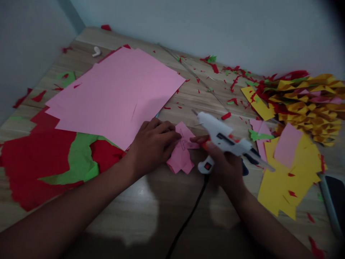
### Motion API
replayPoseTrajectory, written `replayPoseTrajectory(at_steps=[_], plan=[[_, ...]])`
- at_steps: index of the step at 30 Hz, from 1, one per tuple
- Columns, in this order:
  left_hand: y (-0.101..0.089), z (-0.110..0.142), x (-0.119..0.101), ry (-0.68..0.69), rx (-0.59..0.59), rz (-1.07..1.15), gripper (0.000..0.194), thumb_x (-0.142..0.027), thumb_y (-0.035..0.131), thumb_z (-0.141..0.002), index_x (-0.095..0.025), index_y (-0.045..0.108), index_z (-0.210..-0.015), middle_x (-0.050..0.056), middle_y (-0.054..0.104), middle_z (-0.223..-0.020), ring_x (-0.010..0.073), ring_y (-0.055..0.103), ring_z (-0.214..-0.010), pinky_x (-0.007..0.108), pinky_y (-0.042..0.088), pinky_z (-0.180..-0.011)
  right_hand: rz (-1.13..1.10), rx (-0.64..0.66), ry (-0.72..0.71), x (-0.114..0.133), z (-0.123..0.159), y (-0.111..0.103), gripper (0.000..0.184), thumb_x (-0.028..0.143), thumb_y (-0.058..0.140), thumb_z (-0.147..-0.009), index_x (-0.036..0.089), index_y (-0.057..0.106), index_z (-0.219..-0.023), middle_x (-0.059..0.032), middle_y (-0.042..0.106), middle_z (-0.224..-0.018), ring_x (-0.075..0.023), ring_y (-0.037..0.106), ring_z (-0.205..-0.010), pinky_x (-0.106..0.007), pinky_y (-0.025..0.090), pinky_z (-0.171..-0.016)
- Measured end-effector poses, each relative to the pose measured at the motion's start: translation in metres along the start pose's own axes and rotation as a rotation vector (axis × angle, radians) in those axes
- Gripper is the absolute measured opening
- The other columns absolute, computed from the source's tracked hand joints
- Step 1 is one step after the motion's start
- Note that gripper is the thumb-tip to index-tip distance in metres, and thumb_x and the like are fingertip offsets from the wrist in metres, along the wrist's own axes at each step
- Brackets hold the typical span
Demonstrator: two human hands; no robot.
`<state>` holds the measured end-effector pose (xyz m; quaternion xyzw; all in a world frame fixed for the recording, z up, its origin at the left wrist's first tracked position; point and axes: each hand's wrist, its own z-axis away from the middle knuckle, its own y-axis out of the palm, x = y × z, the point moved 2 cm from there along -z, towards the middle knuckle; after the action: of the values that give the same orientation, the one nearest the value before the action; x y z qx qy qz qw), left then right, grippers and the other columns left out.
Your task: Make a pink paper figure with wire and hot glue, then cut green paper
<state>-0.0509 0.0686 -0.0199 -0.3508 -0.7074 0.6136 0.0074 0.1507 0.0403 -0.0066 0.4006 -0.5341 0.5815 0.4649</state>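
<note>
A small folded pink paper piece (pixel 180 160), with petal-like lobes and thin dark lines on its upper part, lies on the table between my hands. My left hand (pixel 154 144) has its fingers curled and pinched at the left side of this paper. In my right hand (pixel 225 163) is a white hot glue gun (pixel 217 130), its nozzle pointing up and left, away from the paper. The extended fingertips of that hand touch the paper's right edge. From the gun's handle, with its red switch, a black cord (pixel 191 214) runs down toward me.
Large pink sheets (pixel 115 93) lie at left over red paper (pixel 35 165) and green paper (pixel 82 158). At right are yellow pieces (pixel 302 183), a pleated yellow-and-red paper bundle (pixel 309 104) and a phone-like dark object (pixel 334 201). A white earbud (pixel 96 51) and scattered scraps lie toward the wall.
</note>
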Motion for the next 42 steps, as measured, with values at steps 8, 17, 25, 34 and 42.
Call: replayPoseTrajectory(at_steps=[8,17,25,34,42], plan=[[0.000,-0.001,-0.001,-0.045,0.038,0.058,0.021,-0.028,0.058,-0.093,-0.026,0.075,-0.106,0.002,0.071,-0.112,0.0251,0.055,-0.103,0.041,0.040,-0.085,0.170,0.017,0.250,0.016,0.036,-0.022,0.033,0.051,0.063,-0.085,0.019,0.067,-0.089,-0.0021,0.068,-0.065,-0.0153,0.059,-0.049,-0.026,0.044,-0.044],[0.001,-0.002,0.000,-0.037,0.022,0.045,0.021,-0.028,0.058,-0.092,-0.024,0.075,-0.104,0.003,0.071,-0.112,0.0266,0.054,-0.102,0.043,0.040,-0.085,0.368,0.089,0.287,0.007,0.042,-0.020,0.042,0.055,0.061,-0.086,0.017,0.069,-0.103,-0.0031,0.070,-0.067,-0.0174,0.061,-0.048,-0.028,0.045,-0.046],[0.003,-0.002,0.000,-0.032,0.003,0.064,0.021,-0.028,0.057,-0.092,-0.024,0.074,-0.103,0.003,0.071,-0.110,0.0263,0.054,-0.101,0.043,0.039,-0.086,0.400,0.115,0.293,0.006,0.038,-0.017,0.044,0.055,0.059,-0.087,0.015,0.071,-0.102,0.0003,0.063,-0.050,-0.0174,0.058,-0.044,-0.026,0.039,-0.043],[0.006,-0.001,0.001,-0.023,-0.003,0.060,0.023,-0.029,0.055,-0.093,-0.025,0.075,-0.104,0.004,0.071,-0.110,0.0272,0.054,-0.100,0.045,0.041,-0.085,0.426,0.159,0.339,0.008,0.033,-0.016,0.046,0.055,0.060,-0.086,0.014,0.070,-0.105,0.0013,0.062,-0.047,-0.0172,0.059,-0.042,-0.026,0.040,-0.042],[0.006,-0.002,0.000,-0.017,-0.023,0.064,0.022,-0.028,0.056,-0.092,-0.024,0.076,-0.101,0.004,0.072,-0.109,0.0283,0.055,-0.101,0.045,0.040,-0.084,0.420,0.124,0.302,0.020,0.035,-0.007,0.036,0.051,0.057,-0.088,0.018,0.064,-0.073,0.0013,0.060,-0.048,-0.0134,0.054,-0.042,-0.024,0.038,-0.042]])
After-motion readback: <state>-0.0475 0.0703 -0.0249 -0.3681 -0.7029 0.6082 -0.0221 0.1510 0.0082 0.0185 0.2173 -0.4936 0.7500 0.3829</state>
